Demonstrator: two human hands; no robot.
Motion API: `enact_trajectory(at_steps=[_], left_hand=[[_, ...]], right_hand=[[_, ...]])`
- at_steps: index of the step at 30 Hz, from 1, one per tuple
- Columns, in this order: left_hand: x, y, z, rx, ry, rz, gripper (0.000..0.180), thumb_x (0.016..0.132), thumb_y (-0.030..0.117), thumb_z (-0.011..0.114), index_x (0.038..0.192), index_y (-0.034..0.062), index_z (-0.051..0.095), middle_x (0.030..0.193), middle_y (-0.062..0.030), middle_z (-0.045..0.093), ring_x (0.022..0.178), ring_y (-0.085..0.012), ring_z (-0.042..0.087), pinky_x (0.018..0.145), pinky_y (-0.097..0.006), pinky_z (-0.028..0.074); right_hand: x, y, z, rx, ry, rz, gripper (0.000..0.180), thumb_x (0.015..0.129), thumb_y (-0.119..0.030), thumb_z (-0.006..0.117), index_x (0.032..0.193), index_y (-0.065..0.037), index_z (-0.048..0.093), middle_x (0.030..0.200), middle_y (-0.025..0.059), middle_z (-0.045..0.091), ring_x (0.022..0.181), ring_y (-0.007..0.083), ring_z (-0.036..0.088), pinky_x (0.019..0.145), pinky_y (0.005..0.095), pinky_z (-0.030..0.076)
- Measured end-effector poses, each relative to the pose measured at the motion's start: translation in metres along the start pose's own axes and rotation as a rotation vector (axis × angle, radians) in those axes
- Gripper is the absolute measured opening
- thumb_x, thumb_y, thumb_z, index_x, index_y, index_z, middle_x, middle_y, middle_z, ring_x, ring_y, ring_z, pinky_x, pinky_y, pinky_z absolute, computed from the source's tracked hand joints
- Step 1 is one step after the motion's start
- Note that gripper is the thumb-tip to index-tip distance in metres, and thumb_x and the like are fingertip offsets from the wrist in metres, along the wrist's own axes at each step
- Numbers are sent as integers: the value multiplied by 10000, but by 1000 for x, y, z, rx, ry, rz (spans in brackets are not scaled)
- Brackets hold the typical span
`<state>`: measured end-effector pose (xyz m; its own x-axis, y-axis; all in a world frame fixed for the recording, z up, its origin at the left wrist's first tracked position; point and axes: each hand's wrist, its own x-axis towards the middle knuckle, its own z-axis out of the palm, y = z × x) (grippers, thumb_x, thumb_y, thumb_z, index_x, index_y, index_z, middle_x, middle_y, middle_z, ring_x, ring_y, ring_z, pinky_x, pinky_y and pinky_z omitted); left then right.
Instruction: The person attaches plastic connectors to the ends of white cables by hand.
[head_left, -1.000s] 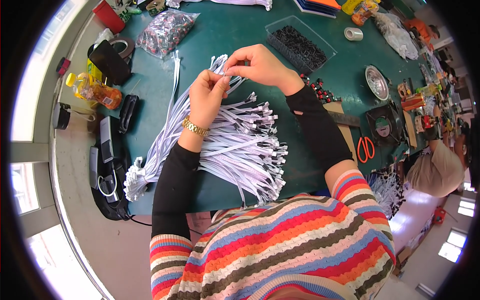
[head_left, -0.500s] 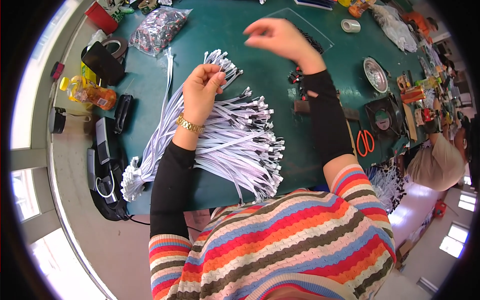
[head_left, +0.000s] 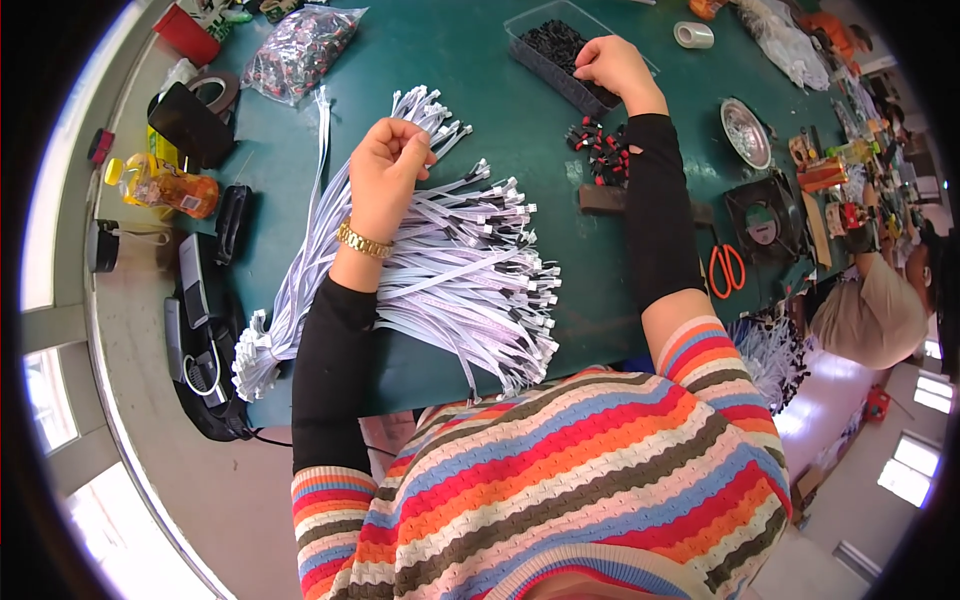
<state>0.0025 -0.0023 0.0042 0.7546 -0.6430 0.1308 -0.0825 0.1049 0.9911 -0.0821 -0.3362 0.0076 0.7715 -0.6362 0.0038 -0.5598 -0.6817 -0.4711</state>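
White cables: a big bunch of thin flat cables [head_left: 450, 300] lies on the table [head_left: 590, 280], gathered at the lower left and spread like a fan to the right, with small connectors at the ends.
Left hand: the left hand [head_left: 383, 172] is above the upper part of the cables; its fingers are curled together, but I cannot tell if they hold a cable end. A gold watch [head_left: 364, 240] is on the wrist.
Right hand: the right hand [head_left: 617, 72] is at the clear tray [head_left: 550, 85], over the black pieces [head_left: 555, 42]; the fingers point down, and I cannot tell whether they are pinched on a piece.
Change: one second ago both hands met above the cables; now the right hand is away at the tray, so only the left one remains by the cables.
Near the tray: red-and-black pieces [head_left: 605, 152] lie just below it.
Farther right: a metal bowl [head_left: 724, 130], a black fan [head_left: 762, 220] and orange-handled scissors [head_left: 727, 270].
Upper left: a bag of small parts [head_left: 303, 55].
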Motion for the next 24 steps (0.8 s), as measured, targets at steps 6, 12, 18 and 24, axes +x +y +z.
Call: enact_trajectory(at_steps=[6, 12, 18, 24], left_hand=[[-2, 1, -3, -11, 38, 27, 98, 877, 109, 580, 846, 23, 546, 702, -21, 598, 563, -45, 513, 514, -173, 408], [-4, 0, -8, -66, 96, 40, 94, 882, 115, 577, 854, 32, 541, 700, -24, 600, 548, -38, 504, 501, -163, 396], [-2, 4, -5, -82, 94, 51, 97, 878, 109, 582, 847, 29, 535, 711, -21, 595, 561, -41, 520, 500, -167, 403], [-2, 3, -5, -95, 89, 55, 97, 879, 107, 579, 845, 29, 533, 713, -20, 594, 570, -45, 529, 497, -169, 405]], right_hand=[[-17, -56, 1, 668, 122, -302, 174, 754, -69, 694, 915, -11, 665, 812, 46, 669, 708, 108, 625, 639, 226, 492], [-81, -153, 42, 929, -175, -590, 118, 794, -31, 664, 906, 6, 670, 814, 34, 664, 730, 65, 598, 641, 197, 473], [-94, -163, 43, 937, -116, -585, 113, 796, -47, 677, 896, 5, 669, 785, 12, 650, 692, 44, 564, 616, 186, 452], [-93, -163, 47, 974, -104, -554, 111, 801, -47, 677, 896, 10, 663, 796, 10, 650, 700, 41, 569, 614, 181, 455]])
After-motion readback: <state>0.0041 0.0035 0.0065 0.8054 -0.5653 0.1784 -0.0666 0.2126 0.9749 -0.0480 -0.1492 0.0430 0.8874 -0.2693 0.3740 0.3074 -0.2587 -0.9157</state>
